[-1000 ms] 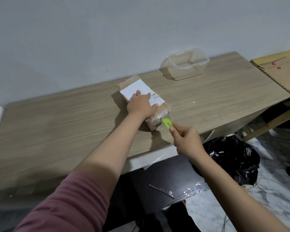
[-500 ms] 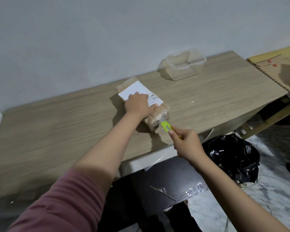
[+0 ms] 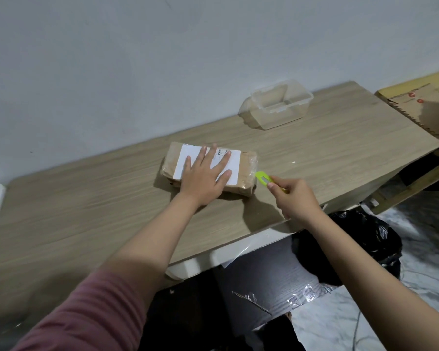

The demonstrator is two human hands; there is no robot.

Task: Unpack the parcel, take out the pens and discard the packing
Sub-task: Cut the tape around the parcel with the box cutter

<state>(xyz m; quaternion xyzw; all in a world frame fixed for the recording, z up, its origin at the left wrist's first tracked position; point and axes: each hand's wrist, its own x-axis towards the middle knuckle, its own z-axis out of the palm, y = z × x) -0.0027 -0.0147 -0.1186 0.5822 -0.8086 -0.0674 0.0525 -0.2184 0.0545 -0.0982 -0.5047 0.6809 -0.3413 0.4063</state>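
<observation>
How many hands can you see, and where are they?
2. The left hand lies flat on the parcel. The right hand holds a green cutter at the parcel's right end.

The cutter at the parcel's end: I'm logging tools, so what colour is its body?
Bright yellow-green cutter, clearest in the head view.

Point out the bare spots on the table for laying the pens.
Bare wood lies left of the parcel, out to the table end, and between parcel and tub. It is crowded at the parcel's right end, where the right hand works the cutter.
</observation>
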